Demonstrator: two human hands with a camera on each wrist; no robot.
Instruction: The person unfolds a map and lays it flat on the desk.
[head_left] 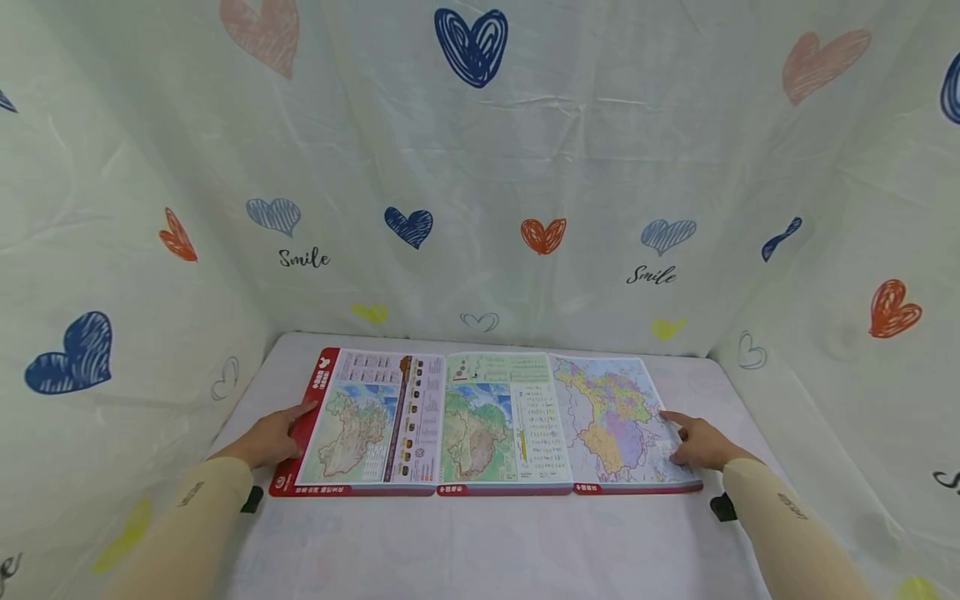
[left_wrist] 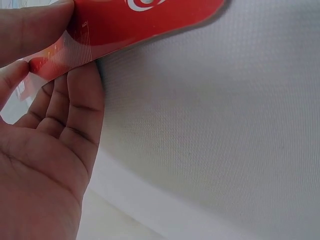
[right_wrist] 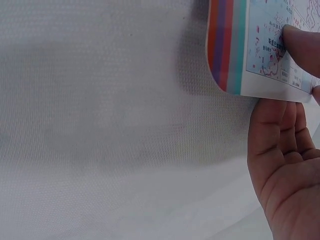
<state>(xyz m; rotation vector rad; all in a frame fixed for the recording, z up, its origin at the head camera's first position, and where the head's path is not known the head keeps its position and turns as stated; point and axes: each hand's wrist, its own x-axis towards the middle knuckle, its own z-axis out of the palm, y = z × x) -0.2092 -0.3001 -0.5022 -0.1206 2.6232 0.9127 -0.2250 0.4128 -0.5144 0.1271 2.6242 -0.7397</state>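
A folding map (head_left: 480, 425) lies spread on the table in three side-by-side panels, with a red border on its left and coloured maps printed on it. My left hand (head_left: 266, 440) pinches its left edge; in the left wrist view the thumb (left_wrist: 35, 30) is above the red margin and the other fingers reach beneath it. At the right edge my right hand (head_left: 703, 443) holds the map the same way. The right wrist view shows that thumb (right_wrist: 302, 50) on the printed face, fingers (right_wrist: 267, 130) under the edge, near a rounded corner with coloured stripes.
A white cloth covers the table (head_left: 480, 550). Pale curtains (head_left: 480, 150) with printed hearts stand behind it and along both sides. Small black objects show beside the left wrist (head_left: 252, 500) and the right wrist (head_left: 723, 507).
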